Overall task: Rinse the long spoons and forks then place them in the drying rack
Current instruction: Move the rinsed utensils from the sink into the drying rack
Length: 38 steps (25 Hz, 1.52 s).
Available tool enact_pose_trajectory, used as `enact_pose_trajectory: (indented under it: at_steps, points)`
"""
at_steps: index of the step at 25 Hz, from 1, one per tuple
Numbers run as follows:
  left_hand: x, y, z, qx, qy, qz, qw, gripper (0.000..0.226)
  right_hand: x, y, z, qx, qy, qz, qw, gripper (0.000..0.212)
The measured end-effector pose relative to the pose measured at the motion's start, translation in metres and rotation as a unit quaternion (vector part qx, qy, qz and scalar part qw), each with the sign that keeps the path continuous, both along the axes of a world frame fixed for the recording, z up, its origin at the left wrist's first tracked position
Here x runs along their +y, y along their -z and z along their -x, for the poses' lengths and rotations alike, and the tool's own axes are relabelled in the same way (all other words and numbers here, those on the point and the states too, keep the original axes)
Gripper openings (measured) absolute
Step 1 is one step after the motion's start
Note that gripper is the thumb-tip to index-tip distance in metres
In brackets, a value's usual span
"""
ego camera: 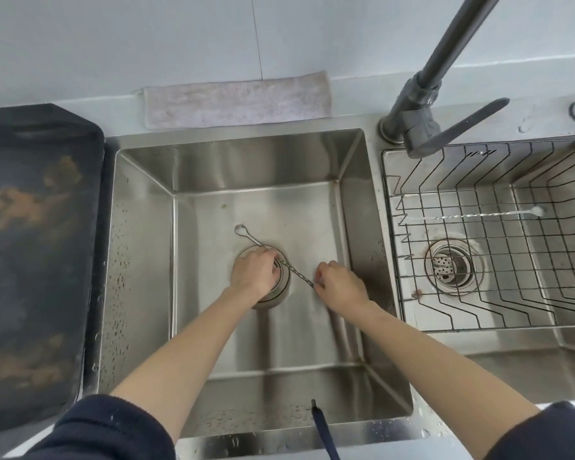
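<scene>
A long thin metal spoon (294, 272) with a twisted handle lies slanted low in the left sink basin (146, 227); its small bowl points up-left. My left hand (254, 272) grips its upper part over the drain. My right hand (341, 285) pinches the lower end of the handle. A second long twisted spoon (475, 215) lies across the wire drying rack (462, 323) in the right basin. No water stream is visible.
The grey faucet (422, 104) rises between the basins, its lever pointing right. A pale folded cloth (238, 99) lies behind the sink. A dark printed tray (30, 260) sits on the left counter. A dark cord (324, 431) hangs at the front edge.
</scene>
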<state>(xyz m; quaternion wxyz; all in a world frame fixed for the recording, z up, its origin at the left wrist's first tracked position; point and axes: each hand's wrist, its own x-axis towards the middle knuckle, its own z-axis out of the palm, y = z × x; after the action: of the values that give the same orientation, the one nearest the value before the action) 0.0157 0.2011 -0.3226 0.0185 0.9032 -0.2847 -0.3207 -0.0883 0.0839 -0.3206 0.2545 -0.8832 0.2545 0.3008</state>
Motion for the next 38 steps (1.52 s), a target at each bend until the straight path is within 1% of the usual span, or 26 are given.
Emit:
enact_pose_trajectory:
  at_steps: [4,9,12,15,20,23,27,32,34,36,37,38]
  points:
    - [-0.003,0.017,-0.003,0.010,0.046,-0.026,0.999,0.037,-0.002,0.014,-0.003,0.016,0.012,-0.009,1.000,0.023]
    - [-0.001,0.029,0.006,0.068,0.008,-0.020,0.997,0.043,0.006,0.027,-0.005,0.010,-0.015,-0.010,1.000,0.023]
    - [-0.003,0.032,0.006,0.069,-0.006,-0.003,0.998,0.041,0.008,0.030,-0.007,0.003,-0.033,0.012,0.999,0.022]
    - [-0.003,0.032,0.005,0.055,0.002,0.000,0.998,0.041,0.009,0.033,-0.010,0.010,-0.044,0.028,0.999,0.026]
    - [0.002,0.029,0.007,0.018,0.035,-0.005,0.999,0.043,0.010,0.028,-0.010,-0.015,-0.039,0.015,0.999,0.024]
    - [0.003,0.025,0.004,-0.008,0.039,-0.008,0.999,0.042,0.009,0.019,-0.011,-0.038,-0.037,0.009,0.999,0.024]
    - [0.008,0.012,0.002,-0.062,0.029,0.011,0.998,0.039,0.010,0.004,-0.012,-0.068,-0.031,0.002,0.997,0.025]
    - [0.015,-0.014,-0.003,-0.135,0.026,0.069,0.988,0.028,0.011,-0.021,-0.012,-0.104,-0.031,-0.014,0.994,0.025]
    - [0.018,-0.026,-0.004,-0.162,0.042,0.076,0.983,0.025,0.012,-0.035,-0.012,-0.119,-0.029,-0.009,0.992,0.026]
    - [0.021,-0.040,-0.005,-0.214,0.065,0.117,0.968,0.012,0.013,-0.049,-0.011,-0.133,-0.031,-0.002,0.991,0.027]
    - [0.023,-0.046,-0.005,-0.232,0.080,0.137,0.960,0.015,0.013,-0.056,-0.010,-0.142,-0.032,0.003,0.989,0.027]
    - [0.025,-0.050,-0.004,-0.246,0.098,0.141,0.954,0.022,0.013,-0.062,-0.009,-0.154,-0.032,0.006,0.988,0.027]
